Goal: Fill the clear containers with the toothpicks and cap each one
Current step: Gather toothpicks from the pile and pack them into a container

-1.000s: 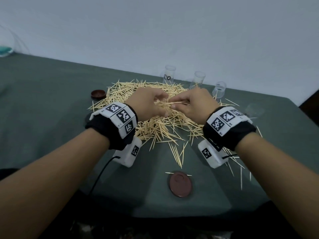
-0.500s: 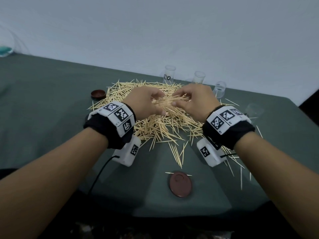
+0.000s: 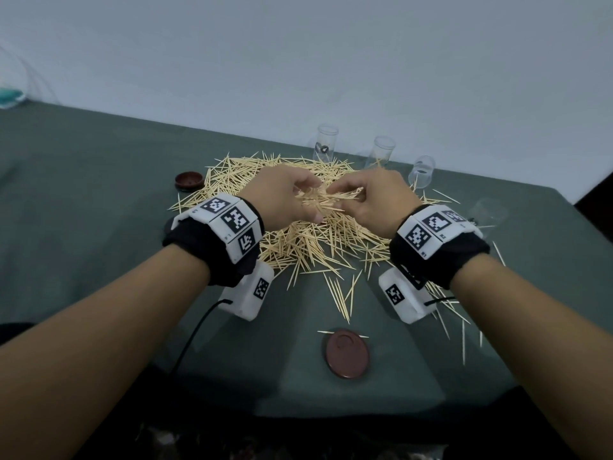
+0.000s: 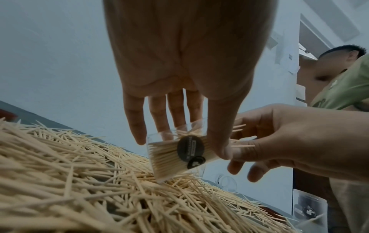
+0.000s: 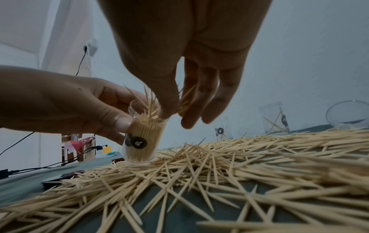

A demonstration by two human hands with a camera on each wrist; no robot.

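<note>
My left hand (image 3: 306, 201) grips a clear container (image 4: 179, 156), thumb on one side and fingers behind it. The container (image 5: 143, 138) is packed with toothpicks and tilts with its base touching the big toothpick pile (image 3: 298, 244). My right hand (image 3: 338, 198) pinches a loose bundle of toothpicks (image 5: 153, 105) between thumb and fingers, their ends inside the container's mouth. In the head view the container is hidden between both hands. Three clear containers (image 3: 326, 144) (image 3: 382, 154) (image 3: 422, 171) stand open behind the pile.
A brown cap (image 3: 346, 353) lies near the table's front edge, and a second one (image 3: 188, 180) sits left of the pile. Stray toothpicks (image 3: 345, 293) spread toward the front and right. Another person (image 4: 343, 88) stands beyond the table on the right.
Both hands have shifted slightly over the pile and stay together. The right hand's bundle is now spread at the mouth of the container.
</note>
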